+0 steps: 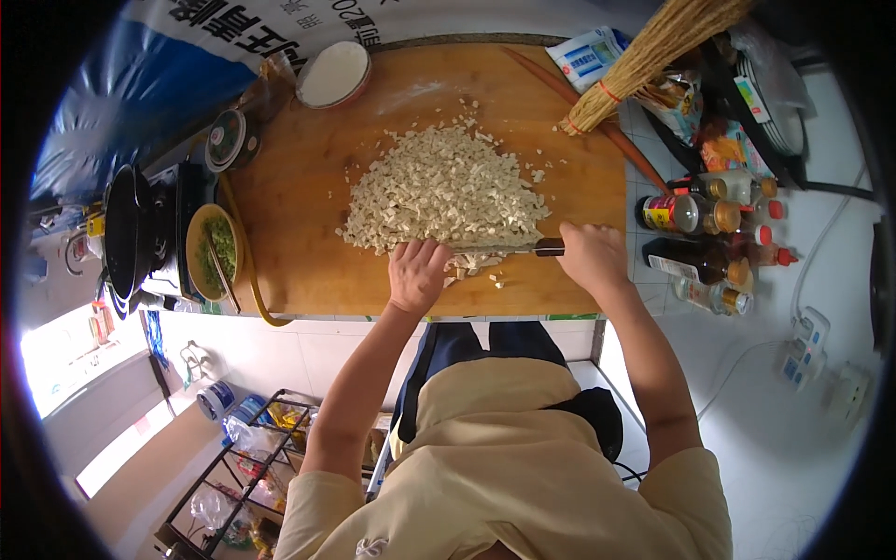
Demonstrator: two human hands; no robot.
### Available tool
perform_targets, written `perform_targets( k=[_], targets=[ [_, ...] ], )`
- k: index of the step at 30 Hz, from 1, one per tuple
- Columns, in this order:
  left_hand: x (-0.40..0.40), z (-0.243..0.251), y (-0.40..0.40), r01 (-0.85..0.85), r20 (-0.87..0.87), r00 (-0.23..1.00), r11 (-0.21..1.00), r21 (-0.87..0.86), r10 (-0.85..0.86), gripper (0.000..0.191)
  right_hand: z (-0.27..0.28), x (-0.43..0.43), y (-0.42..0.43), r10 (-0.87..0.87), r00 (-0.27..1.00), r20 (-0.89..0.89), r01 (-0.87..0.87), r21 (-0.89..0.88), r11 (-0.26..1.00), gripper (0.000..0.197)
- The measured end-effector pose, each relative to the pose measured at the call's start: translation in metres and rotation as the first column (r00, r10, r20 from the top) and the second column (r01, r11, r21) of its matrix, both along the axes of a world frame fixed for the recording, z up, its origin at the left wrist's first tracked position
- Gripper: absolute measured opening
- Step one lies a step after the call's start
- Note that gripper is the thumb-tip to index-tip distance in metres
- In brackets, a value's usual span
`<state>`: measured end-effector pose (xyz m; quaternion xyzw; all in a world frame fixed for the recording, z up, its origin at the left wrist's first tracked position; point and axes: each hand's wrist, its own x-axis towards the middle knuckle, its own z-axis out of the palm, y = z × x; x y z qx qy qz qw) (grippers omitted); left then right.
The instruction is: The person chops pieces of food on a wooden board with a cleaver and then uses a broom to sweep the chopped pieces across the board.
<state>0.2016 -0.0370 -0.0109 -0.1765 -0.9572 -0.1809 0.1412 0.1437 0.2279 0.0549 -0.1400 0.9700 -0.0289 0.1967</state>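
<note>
A kitchen knife point(505, 249) lies crosswise at the near edge of a heap of chopped pale food point(448, 185). My right hand point(595, 257) is closed around its dark handle. At the blade's other end, my left hand point(420, 276) has its fingers curled over the tip, which they hide. The blade appears edge-on, with pale bits clinging along it. A few small pieces point(476, 263) lie on the near side of the blade. Under everything is a large wooden board point(294, 273), with loose crumbs scattered around the heap.
Left of the board stand a bowl of chopped greens point(213, 245) with a utensil, a lidded container point(227, 140) and a black wok point(127, 231). A bowl of white powder point(334, 73) sits at the back. Rightward are a straw whisk broom point(630, 66), a rolling pin point(595, 105) and several bottles point(689, 266).
</note>
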Motion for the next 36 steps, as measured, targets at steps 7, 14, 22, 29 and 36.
perform_targets(
  k=[7, 14, 22, 29, 36],
  targets=[
    [-0.010, 0.003, 0.005, -0.022, -0.001, 1.000, 0.998, -0.060, 0.022, 0.009, -0.028, -0.009, 0.007, 0.030, 0.997, -0.068, -0.035, -0.075, 0.997, 0.009],
    [-0.010, 0.005, -0.001, 0.039, 0.002, 0.999, 0.996, -0.079, -0.039, 0.010, -0.040, 0.012, 0.006, -0.042, 0.992, -0.118, 0.027, -0.129, 0.991, 0.010],
    [0.017, 0.028, -0.021, 0.067, 0.015, 0.998, 0.997, -0.046, -0.066, 0.010, -0.011, 0.032, -0.010, -0.035, 0.999, 0.032, 0.039, -0.120, 0.992, 0.013],
    [-0.003, 0.008, -0.023, 0.057, 0.026, 0.998, 0.998, -0.033, -0.057, 0.006, -0.030, 0.016, -0.014, -0.016, 0.999, 0.036, 0.019, -0.079, 0.997, 0.016],
    [-0.010, 0.012, -0.024, -0.002, 0.002, 1.000, 1.000, 0.009, 0.002, 0.009, -0.016, 0.006, -0.022, -0.012, 0.993, -0.116, 0.002, -0.081, 0.997, 0.010]
  ],
)
